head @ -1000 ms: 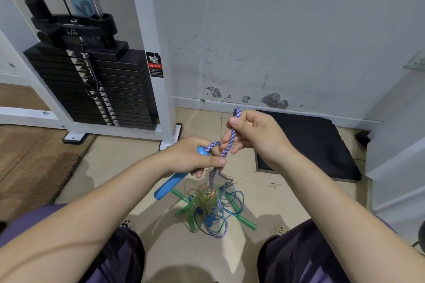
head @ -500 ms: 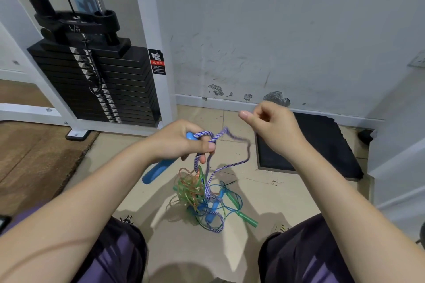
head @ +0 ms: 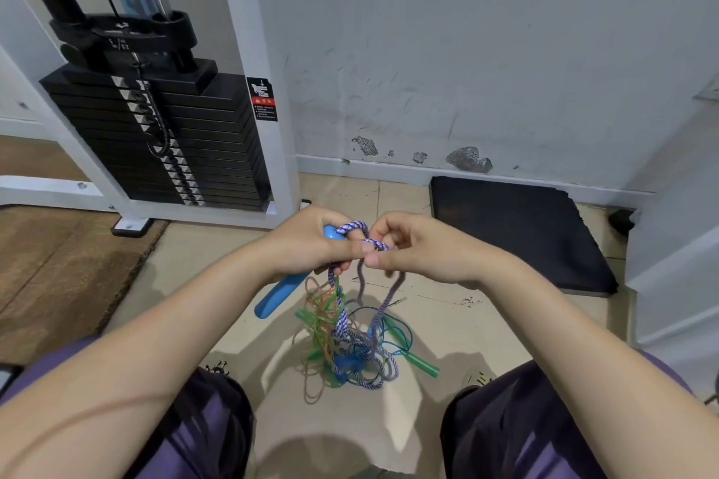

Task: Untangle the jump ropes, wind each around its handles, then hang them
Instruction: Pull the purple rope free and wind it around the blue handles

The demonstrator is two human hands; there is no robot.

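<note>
My left hand (head: 311,241) grips a light blue jump-rope handle (head: 277,294), whose lower end sticks out below my fist. A blue-and-white braided rope (head: 342,323) loops over the top of that handle. My right hand (head: 412,249) pinches this rope right beside my left thumb. From both hands the rope drops into a tangled pile (head: 342,350) on the floor between my knees. The pile also holds thin green, orange and blue ropes and a green handle (head: 416,360).
A white-framed weight machine with a black weight stack (head: 163,144) stands at the left. A black mat (head: 517,229) lies on the tiled floor against the scuffed wall (head: 467,51). A brown mat (head: 58,268) covers the floor at the left.
My right hand has come back from up and to the right to my left hand and pinches the braided rope there. The rope lies over the top of the handle.
</note>
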